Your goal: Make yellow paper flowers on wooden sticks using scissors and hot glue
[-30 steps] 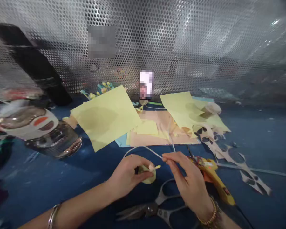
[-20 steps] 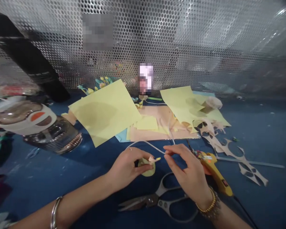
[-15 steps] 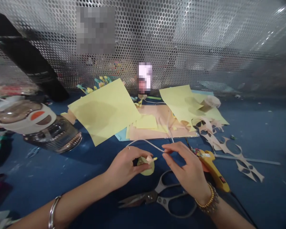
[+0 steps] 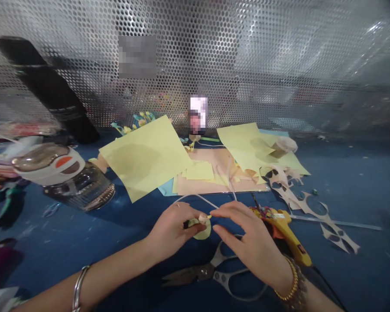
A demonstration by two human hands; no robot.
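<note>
My left hand (image 4: 173, 227) pinches a small rolled pink paper piece (image 4: 203, 218) with a yellow tip between thumb and forefinger. A round pale-yellow paper piece (image 4: 203, 231) shows just under those fingertips; whether it is held or lies on the table, I cannot tell. My right hand (image 4: 247, 234) is close by on the right, thumb and forefinger apart, with the forefinger's end at or near the yellow tip. Below both hands lie large metal scissors (image 4: 205, 272), handles partly behind my right hand. A thin white cord (image 4: 198, 196) runs behind the hands.
Yellow sheets (image 4: 146, 158) and a pink sheet (image 4: 195, 187) lie ahead. At right are a yellow glue gun (image 4: 287, 234) and cut paper scraps (image 4: 318, 212). A clear bottle (image 4: 78, 186) lies left. A phone (image 4: 198, 115) leans against the perforated metal wall (image 4: 214, 52).
My right hand has moved left to the pink piece and no longer appears at the white cord. My left hand keeps its pinch. The view has shifted slightly.
</note>
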